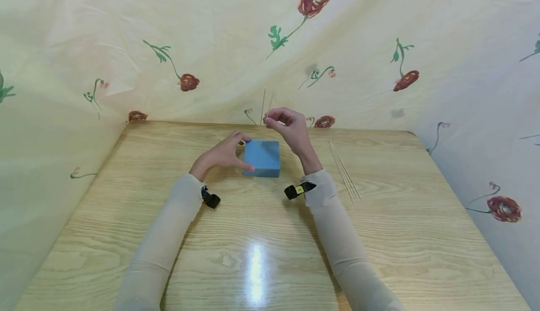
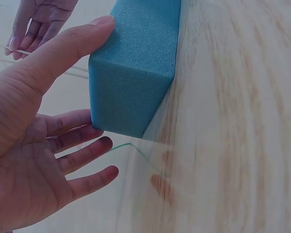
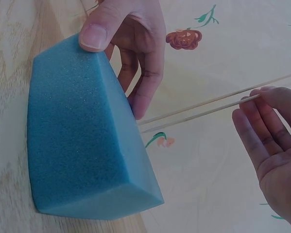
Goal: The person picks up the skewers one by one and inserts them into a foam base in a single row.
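A blue foam block [image 1: 262, 154] sits on the wooden table. My left hand [image 1: 225, 153] grips its left side, with the thumb on the near face and fingertips at the far side. In the left wrist view, some of those fingers [image 2: 89, 183] are spread away from the foam [image 2: 130, 53]. Above the block, my right hand [image 1: 288, 125] pinches a thin wooden stick [image 3: 198, 115] between thumb and fingertips. A second thin stick [image 1: 263, 107] stands beside it, rising from behind the block's top edge in the right wrist view. The lower ends of both sticks are hidden there by the foam.
Several loose thin sticks [image 1: 343, 172] lie in a narrow bunch on the table [image 1: 236, 222], right of my right forearm. A flower-printed cloth [image 1: 236, 34] hangs behind the table's far edge and along both sides.
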### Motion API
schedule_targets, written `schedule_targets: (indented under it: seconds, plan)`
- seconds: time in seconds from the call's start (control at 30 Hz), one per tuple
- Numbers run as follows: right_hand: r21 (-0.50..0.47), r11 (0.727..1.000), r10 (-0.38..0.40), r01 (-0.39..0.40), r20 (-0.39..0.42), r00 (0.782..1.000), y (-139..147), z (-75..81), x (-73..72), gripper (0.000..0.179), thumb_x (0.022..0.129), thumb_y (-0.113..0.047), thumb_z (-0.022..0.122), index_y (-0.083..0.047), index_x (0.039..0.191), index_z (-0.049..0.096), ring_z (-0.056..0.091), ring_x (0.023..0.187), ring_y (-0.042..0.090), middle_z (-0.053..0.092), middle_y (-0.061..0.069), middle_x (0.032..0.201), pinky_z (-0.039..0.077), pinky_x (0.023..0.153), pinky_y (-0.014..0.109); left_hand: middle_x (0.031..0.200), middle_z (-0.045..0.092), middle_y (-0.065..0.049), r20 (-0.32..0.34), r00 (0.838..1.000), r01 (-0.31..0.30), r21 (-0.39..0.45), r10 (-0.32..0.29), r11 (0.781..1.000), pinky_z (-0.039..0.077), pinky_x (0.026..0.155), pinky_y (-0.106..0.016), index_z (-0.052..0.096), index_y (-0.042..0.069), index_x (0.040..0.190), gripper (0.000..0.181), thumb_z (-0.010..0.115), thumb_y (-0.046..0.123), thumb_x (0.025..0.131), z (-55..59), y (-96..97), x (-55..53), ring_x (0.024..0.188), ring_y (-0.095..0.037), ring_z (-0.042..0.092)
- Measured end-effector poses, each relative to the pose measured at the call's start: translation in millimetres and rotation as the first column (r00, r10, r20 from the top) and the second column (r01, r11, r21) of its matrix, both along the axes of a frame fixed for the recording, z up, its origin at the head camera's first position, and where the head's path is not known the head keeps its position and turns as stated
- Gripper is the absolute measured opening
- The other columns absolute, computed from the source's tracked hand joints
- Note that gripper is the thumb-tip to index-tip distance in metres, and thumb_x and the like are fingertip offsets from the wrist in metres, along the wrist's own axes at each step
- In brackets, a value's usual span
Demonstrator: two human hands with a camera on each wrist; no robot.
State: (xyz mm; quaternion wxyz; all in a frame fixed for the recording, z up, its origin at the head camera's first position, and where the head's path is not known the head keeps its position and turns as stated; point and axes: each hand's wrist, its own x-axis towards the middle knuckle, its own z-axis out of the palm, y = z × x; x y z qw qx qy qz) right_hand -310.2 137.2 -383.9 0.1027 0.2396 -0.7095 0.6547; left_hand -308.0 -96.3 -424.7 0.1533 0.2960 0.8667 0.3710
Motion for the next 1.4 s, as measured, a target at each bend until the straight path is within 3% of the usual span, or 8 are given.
schedule_targets:
  seconds: [0.33,0.53,0.77,1.4]
  plan:
    - [-0.011,1.0,0.002,-0.002,0.032,0.999,-1.2,1.0,1.1,0.017,0.095,0.001,0.069,0.013,0.107,0.069,0.069,0.083,0.013,0.071,0.0,0.09,0.061,0.08,0.028,0.149,0.036,-0.016,-0.004,1.0,0.001,0.0,-0.001,1.0,0.04,0.115,-0.052,0.04,0.002,0.149,0.09,0.089,0.03,0.08,-1.4,-1.6,0.5,0.138,-0.036,0.041]
    - [-0.014,1.0,0.009,-0.008,0.034,0.999,0.2,-1.1,-1.4,0.018,0.095,0.007,0.066,0.018,0.108,0.066,0.069,0.083,0.015,0.071,0.012,0.093,0.061,0.08,0.028,0.149,0.036,-0.017,-0.008,1.0,0.002,0.001,-0.002,1.0,0.039,0.116,-0.052,0.04,0.002,0.149,0.089,0.089,0.03,0.081,-1.5,-1.2,0.8,0.138,-0.036,0.04]
    - [-0.024,1.0,0.009,-0.009,0.036,0.999,0.7,-1.4,-1.0,0.018,0.095,0.0,0.069,0.014,0.108,0.069,0.069,0.084,0.013,0.072,0.002,0.091,0.061,0.081,0.029,0.149,0.036,-0.016,-0.006,1.0,-0.002,-0.005,0.002,1.0,0.039,0.115,-0.052,0.04,0.002,0.149,0.089,0.089,0.031,0.08,-0.9,-1.9,1.0,0.138,-0.035,0.041]
    - [-0.008,1.0,0.011,-0.011,0.009,1.0,-1.4,-0.3,-1.1,0.019,0.095,-0.002,0.07,0.012,0.107,0.069,0.069,0.082,0.014,0.071,0.002,0.09,0.062,0.08,0.03,0.148,0.036,-0.017,0.009,1.0,0.005,0.017,-0.005,1.0,0.041,0.114,-0.052,0.039,0.001,0.15,0.087,0.087,0.027,0.082,2.7,-0.8,2.8,0.137,-0.036,0.041]
